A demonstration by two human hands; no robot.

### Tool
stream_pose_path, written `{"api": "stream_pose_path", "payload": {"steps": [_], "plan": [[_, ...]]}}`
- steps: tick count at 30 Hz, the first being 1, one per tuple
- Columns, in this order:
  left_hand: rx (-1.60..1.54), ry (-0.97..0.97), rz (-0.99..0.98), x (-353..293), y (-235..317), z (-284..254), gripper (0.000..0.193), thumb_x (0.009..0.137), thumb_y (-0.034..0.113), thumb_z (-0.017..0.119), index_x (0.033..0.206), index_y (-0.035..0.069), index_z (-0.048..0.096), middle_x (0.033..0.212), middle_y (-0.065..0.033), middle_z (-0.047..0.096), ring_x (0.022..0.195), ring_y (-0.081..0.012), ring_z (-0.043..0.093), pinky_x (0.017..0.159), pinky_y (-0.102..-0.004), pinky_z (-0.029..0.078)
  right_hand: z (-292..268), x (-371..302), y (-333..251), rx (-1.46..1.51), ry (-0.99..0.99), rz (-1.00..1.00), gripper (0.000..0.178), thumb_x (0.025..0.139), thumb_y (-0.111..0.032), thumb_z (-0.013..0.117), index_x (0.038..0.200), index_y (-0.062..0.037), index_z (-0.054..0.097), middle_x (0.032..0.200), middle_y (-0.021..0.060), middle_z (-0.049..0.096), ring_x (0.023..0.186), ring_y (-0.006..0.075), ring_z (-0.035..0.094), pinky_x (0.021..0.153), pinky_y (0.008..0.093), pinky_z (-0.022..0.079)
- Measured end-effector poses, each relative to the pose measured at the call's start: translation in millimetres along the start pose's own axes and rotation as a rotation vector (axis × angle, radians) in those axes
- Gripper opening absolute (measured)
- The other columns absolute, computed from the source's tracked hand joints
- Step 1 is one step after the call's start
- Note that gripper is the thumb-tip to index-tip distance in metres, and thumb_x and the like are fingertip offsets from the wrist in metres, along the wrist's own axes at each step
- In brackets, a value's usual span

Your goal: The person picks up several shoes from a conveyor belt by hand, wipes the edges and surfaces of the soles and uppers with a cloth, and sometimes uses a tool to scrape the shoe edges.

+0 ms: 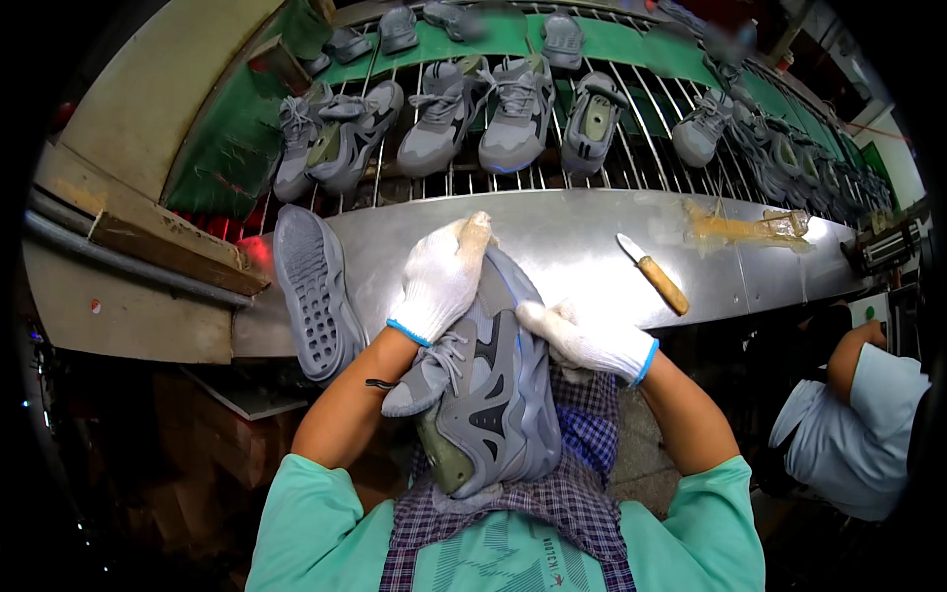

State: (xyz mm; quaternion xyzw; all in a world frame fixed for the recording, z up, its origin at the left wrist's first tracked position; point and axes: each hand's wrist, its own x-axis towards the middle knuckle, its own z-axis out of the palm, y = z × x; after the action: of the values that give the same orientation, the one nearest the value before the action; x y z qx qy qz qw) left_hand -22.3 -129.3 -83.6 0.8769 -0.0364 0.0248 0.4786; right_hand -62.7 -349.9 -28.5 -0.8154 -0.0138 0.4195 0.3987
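Observation:
A grey sneaker [483, 395] stands tilted against my apron, toe pointing away from me, with a green last showing at its heel opening. White knit gloves with blue cuffs cover both hands. My left hand [437, 276] is closed on the toe end from the left side. With its fingers bent against the sole's edge, my right hand [590, 338] grips the sneaker's right side near the forefoot. The toe tip is partly hidden behind the left glove. Left of my left forearm, a loose grey sole [318, 296] lies on the metal bench.
A short knife with a wooden handle [663, 284] lies right of centre on the metal bench [582, 227]. Brown adhesive residue [735, 227] marks its right part. Beyond, grey sneakers [518, 113] rest on a rack of metal rods. Another person's sleeve [883, 395] shows at right.

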Motion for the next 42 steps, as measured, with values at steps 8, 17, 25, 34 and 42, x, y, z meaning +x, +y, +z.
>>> {"api": "stream_pose_path", "payload": {"steps": [8,17,25,34,42], "plan": [[-0.157,0.027,0.012,-1,-12,-2,0.053,0.115,0.037,0.044,0.096,-0.001,0.076,0.090,-0.0096,0.072,0.089,-0.0180,0.064,0.088,-0.0330,0.049,70,-16,91,0.297,-0.106,-0.337,0.101,0.098,-0.053,0.070,0.166,0.0052,0.023,0.152,0.0267,0.054,0.140,0.0320,0.053,0.115,0.0415,0.045],[-0.200,0.145,0.009,17,-37,17,0.036,0.108,0.029,0.060,0.124,-0.003,0.068,0.108,-0.0198,0.073,0.104,-0.0295,0.070,0.096,-0.0388,0.054,66,-53,96,1.214,-0.109,-0.354,0.095,0.099,-0.036,0.067,0.168,0.0033,0.016,0.166,0.0238,0.039,0.151,0.0344,0.041,0.127,0.0445,0.033],[0.010,0.276,0.299,-73,-61,17,0.027,0.091,0.016,0.069,0.113,-0.001,0.070,0.110,-0.0213,0.071,0.093,-0.0363,0.073,0.083,-0.0424,0.060,-123,-19,85,1.177,0.490,-0.499,0.052,0.107,-0.036,0.058,0.145,-0.0014,0.056,0.137,0.0155,0.068,0.123,0.0285,0.068,0.110,0.0442,0.053],[0.198,0.215,0.354,-62,-41,10,0.020,0.079,0.008,0.070,0.098,0.000,0.069,0.096,-0.0194,0.073,0.086,-0.0395,0.070,0.078,-0.0481,0.058,-341,92,53,1.144,0.656,-0.452,0.066,0.098,-0.049,0.063,0.147,-0.0055,0.055,0.142,0.0172,0.064,0.123,0.0359,0.065,0.106,0.0514,0.052],[0.357,0.193,0.335,-54,-29,8,0.025,0.079,0.012,0.075,0.100,-0.001,0.072,0.099,-0.0189,0.072,0.087,-0.0401,0.071,0.078,-0.0501,0.059,-405,166,79,-0.265,1.749,0.171,0.092,0.089,-0.060,0.071,0.159,-0.0118,0.038,0.155,0.0253,0.046,0.139,0.0485,0.049,0.115,0.0563,0.043]]}}
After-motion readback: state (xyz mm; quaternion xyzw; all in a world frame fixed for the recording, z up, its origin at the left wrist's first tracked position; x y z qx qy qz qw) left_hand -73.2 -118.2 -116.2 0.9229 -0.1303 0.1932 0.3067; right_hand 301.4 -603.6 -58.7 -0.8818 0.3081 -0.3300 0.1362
